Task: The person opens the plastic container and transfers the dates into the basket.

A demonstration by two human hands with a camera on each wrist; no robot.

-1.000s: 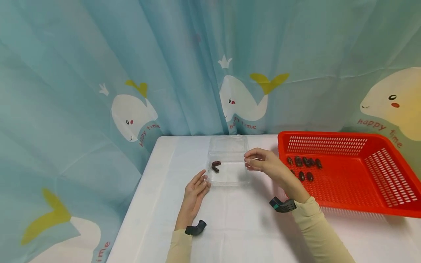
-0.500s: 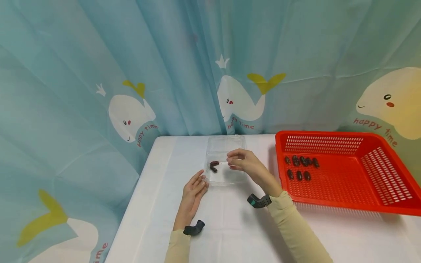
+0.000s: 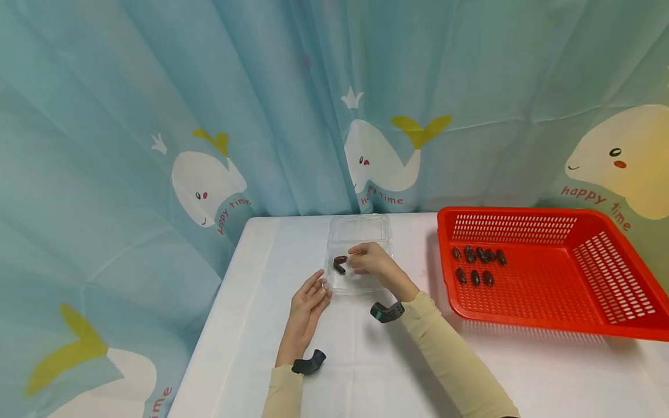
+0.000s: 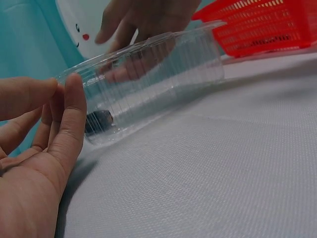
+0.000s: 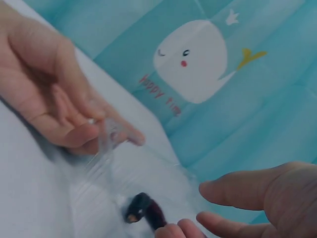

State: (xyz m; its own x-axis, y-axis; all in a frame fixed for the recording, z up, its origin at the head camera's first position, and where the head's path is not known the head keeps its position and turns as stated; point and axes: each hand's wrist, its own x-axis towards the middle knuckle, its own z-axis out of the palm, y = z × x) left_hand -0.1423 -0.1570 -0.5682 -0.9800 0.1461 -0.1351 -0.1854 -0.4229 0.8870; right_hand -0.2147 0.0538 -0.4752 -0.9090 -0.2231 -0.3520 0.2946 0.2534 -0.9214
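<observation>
A hinged clear plastic box lies with its lid laid back on the white table. My left hand pinches its near left corner; in the left wrist view thumb and forefinger meet at the rim. Two dark, wrinkled dates lie in a V at the left of its floor. My right hand is over the box, fingertips just right of those dates. In the right wrist view its thumb stands apart from the fingers. I cannot tell whether a date is between them.
To the right stands a red plastic basket with slotted sides, holding several dates in two rows on its left. A blue curtain with whale prints hangs behind the white-covered table.
My right hand has moved left and slightly down, from the box's right edge to beside the dates. My left hand stays at the box's corner, and the two dates keep their places.
</observation>
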